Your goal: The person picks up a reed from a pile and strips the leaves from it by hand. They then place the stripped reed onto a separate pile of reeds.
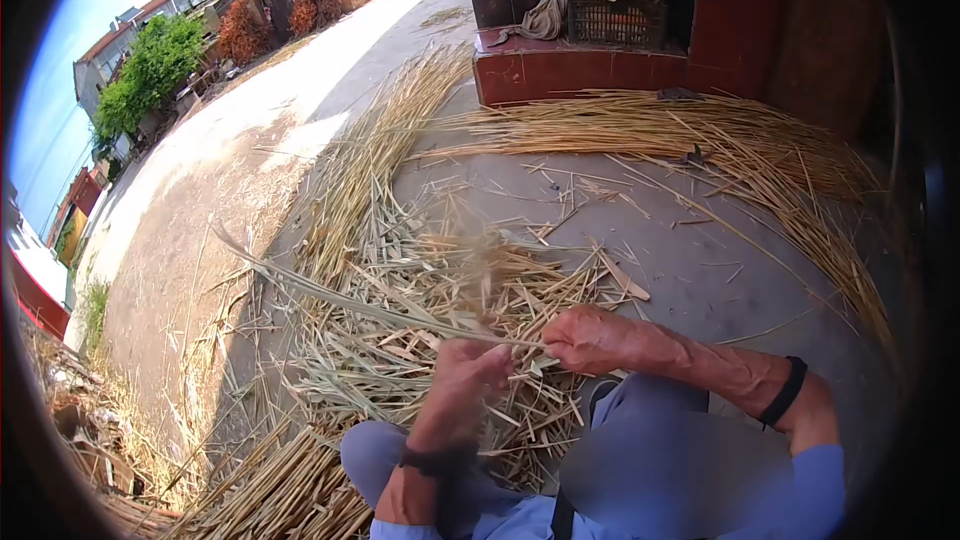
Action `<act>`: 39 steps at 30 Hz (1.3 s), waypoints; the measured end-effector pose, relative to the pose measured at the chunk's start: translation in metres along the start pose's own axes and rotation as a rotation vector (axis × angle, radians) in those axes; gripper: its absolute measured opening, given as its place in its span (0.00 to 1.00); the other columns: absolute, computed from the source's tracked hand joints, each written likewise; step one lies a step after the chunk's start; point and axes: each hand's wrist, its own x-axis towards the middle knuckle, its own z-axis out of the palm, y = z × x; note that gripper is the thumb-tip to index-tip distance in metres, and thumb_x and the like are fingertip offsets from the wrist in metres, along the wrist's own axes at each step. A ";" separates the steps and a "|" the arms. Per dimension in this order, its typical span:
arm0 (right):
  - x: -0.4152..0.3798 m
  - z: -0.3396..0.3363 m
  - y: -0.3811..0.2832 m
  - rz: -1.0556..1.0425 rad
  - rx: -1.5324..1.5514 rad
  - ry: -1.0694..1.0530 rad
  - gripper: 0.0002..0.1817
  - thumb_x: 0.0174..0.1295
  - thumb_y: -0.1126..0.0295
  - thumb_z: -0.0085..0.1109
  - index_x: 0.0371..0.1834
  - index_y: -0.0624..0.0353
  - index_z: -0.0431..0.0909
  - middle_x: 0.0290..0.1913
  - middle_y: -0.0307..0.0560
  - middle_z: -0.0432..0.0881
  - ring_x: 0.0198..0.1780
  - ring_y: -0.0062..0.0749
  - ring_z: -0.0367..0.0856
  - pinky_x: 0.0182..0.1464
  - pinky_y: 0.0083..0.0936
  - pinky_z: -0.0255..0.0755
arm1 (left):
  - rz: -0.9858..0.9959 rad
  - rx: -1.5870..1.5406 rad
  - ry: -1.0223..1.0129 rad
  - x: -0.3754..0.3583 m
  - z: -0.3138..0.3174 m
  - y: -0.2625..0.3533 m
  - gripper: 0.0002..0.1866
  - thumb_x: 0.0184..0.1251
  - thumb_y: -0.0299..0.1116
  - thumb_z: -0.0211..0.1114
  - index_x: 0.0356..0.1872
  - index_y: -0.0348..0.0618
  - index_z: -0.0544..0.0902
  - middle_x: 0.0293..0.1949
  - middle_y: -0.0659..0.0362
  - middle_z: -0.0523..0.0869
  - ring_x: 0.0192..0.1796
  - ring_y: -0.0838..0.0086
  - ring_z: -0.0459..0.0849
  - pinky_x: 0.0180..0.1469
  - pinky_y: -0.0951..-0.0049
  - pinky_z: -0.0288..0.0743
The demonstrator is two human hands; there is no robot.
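A long, dry stalk with pale leaves runs from the upper left to my two hands in front of my knees. My right hand is closed in a fist around its thinner end. Close by on the left, my left hand closes on the same stalk; its fingers are partly blurred. Just above the hands is a brownish, motion-smeared wisp that I cannot make out. Beneath them lies a loose heap of stripped leaves and husks on the ground.
Long stalks lie in a bundle along a red tiled ledge. Another bundle stretches away at the left, and more stalks lie by my left knee. A black crate with grey cloth sits on the ledge.
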 end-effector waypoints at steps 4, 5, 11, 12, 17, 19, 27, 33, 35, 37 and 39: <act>-0.008 -0.011 -0.004 -0.016 -0.054 -0.052 0.10 0.61 0.70 0.52 0.27 0.67 0.73 0.19 0.57 0.71 0.23 0.40 0.71 0.30 0.41 0.67 | 0.022 -0.059 0.131 -0.002 -0.009 -0.003 0.11 0.71 0.33 0.66 0.30 0.36 0.83 0.24 0.57 0.84 0.21 0.76 0.80 0.25 0.76 0.76; -0.009 -0.014 -0.010 0.014 -0.059 -0.082 0.10 0.61 0.70 0.52 0.27 0.67 0.74 0.18 0.57 0.70 0.23 0.39 0.71 0.30 0.41 0.67 | 0.049 -0.031 0.166 0.000 -0.012 -0.006 0.11 0.71 0.33 0.66 0.30 0.36 0.82 0.24 0.57 0.84 0.21 0.76 0.80 0.25 0.76 0.75; 0.011 0.008 -0.016 0.069 0.385 -0.071 0.12 0.62 0.69 0.51 0.26 0.65 0.77 0.18 0.48 0.76 0.23 0.30 0.77 0.28 0.35 0.70 | 0.163 -0.022 0.055 0.001 -0.006 -0.006 0.09 0.70 0.31 0.67 0.35 0.34 0.82 0.24 0.57 0.84 0.23 0.76 0.81 0.26 0.76 0.76; 0.012 0.009 -0.017 0.099 0.485 -0.069 0.12 0.63 0.68 0.51 0.26 0.65 0.78 0.19 0.46 0.77 0.23 0.28 0.78 0.28 0.33 0.71 | 0.163 0.022 0.017 0.002 -0.008 -0.006 0.09 0.70 0.31 0.67 0.35 0.34 0.83 0.24 0.57 0.84 0.23 0.76 0.81 0.25 0.77 0.76; 0.010 0.012 0.001 0.141 0.553 -0.081 0.11 0.67 0.69 0.53 0.31 0.65 0.80 0.24 0.41 0.82 0.24 0.22 0.82 0.25 0.22 0.72 | 0.024 0.154 0.010 -0.003 -0.021 0.000 0.09 0.67 0.30 0.68 0.32 0.32 0.85 0.24 0.55 0.86 0.22 0.76 0.82 0.24 0.77 0.76; 0.010 0.014 0.004 0.154 0.574 -0.089 0.10 0.68 0.70 0.53 0.34 0.65 0.81 0.26 0.41 0.83 0.24 0.22 0.83 0.24 0.20 0.72 | 0.071 0.072 0.122 -0.004 -0.013 -0.001 0.10 0.67 0.30 0.67 0.29 0.32 0.85 0.24 0.55 0.86 0.21 0.76 0.82 0.24 0.77 0.76; 0.014 0.013 0.000 0.211 0.581 -0.161 0.09 0.66 0.72 0.55 0.33 0.65 0.81 0.26 0.41 0.84 0.24 0.23 0.84 0.25 0.20 0.76 | 0.106 -0.075 0.141 0.005 -0.014 -0.018 0.08 0.66 0.29 0.67 0.32 0.32 0.83 0.25 0.52 0.86 0.22 0.72 0.84 0.25 0.74 0.81; 0.014 0.011 -0.013 0.173 0.665 -0.055 0.10 0.67 0.70 0.56 0.31 0.64 0.81 0.26 0.42 0.84 0.25 0.23 0.85 0.26 0.20 0.77 | 0.082 -0.104 0.123 0.007 -0.010 -0.011 0.06 0.65 0.26 0.65 0.32 0.33 0.80 0.25 0.51 0.86 0.22 0.71 0.85 0.23 0.73 0.82; 0.015 0.013 -0.017 0.119 0.667 0.115 0.10 0.66 0.71 0.55 0.29 0.66 0.81 0.24 0.42 0.83 0.24 0.22 0.84 0.24 0.20 0.75 | 0.069 -0.078 0.138 0.008 -0.011 -0.007 0.05 0.65 0.25 0.65 0.32 0.33 0.80 0.25 0.51 0.86 0.21 0.70 0.85 0.23 0.72 0.82; 0.015 0.006 -0.020 0.112 0.733 0.310 0.11 0.66 0.71 0.55 0.29 0.66 0.80 0.24 0.42 0.83 0.24 0.22 0.83 0.24 0.21 0.75 | 0.065 -0.064 0.158 0.007 -0.018 -0.009 0.04 0.64 0.24 0.64 0.32 0.34 0.80 0.25 0.51 0.86 0.21 0.70 0.84 0.22 0.72 0.81; 0.015 -0.019 -0.015 0.152 0.862 0.538 0.10 0.67 0.72 0.56 0.31 0.67 0.80 0.25 0.42 0.83 0.24 0.21 0.83 0.26 0.23 0.76 | 0.046 -0.071 0.162 0.004 -0.021 -0.011 0.04 0.64 0.24 0.64 0.31 0.34 0.79 0.25 0.51 0.86 0.21 0.70 0.84 0.22 0.72 0.81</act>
